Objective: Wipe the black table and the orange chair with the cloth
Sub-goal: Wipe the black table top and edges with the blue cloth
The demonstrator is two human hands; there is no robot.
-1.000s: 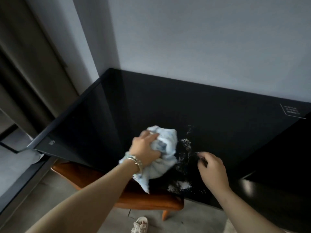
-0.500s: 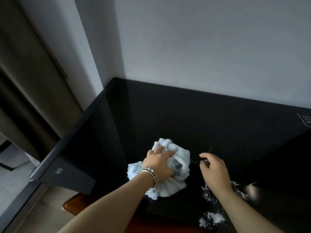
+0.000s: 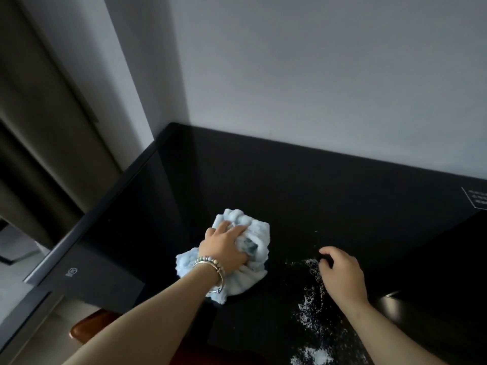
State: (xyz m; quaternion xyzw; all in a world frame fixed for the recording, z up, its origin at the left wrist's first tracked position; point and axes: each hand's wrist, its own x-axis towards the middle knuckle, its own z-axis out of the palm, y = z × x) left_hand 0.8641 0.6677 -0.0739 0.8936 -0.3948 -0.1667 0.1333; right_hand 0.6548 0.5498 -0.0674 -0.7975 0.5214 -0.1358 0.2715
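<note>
Since half a second ago, the left hand [image 3: 224,250] and the cloth [image 3: 254,252] have shifted a little to the left. A strip of bare black surface is now seen between the cloth and the powder [image 3: 312,314]. The right hand [image 3: 342,276] is found where it was.

Nearest, at the lower left, a small rounded corner of the orange chair [image 3: 84,331] is seen under the bench [image 3: 263,180] edge; it looks smooth and glossy. White powder is scattered in a loose, grainy trail along the near right part of the bench, from a thicker clump at the bottom edge up to the right hand.

Two bare forearms reach in from below. A beaded bracelet [image 3: 210,262] and a thin metal bangle are worn on the left wrist. The left hand grips the cloth from above, its fingers dug into the folds. The cloth is pale blue, fluffy and bunched into a rough ball, and is pressed onto the middle of the bench. It lies under the left hand and well to the left of the right hand.

The right hand rests on the bench at the top of the powder trail, fingers curled under; whether anything is held beneath them cannot be told.

The bench top is flat, black and shiny like glass. A small white-printed label [image 3: 477,204] is seen at its far right. Behind, a plain pale wall [image 3: 316,88] meets the bench.
</note>
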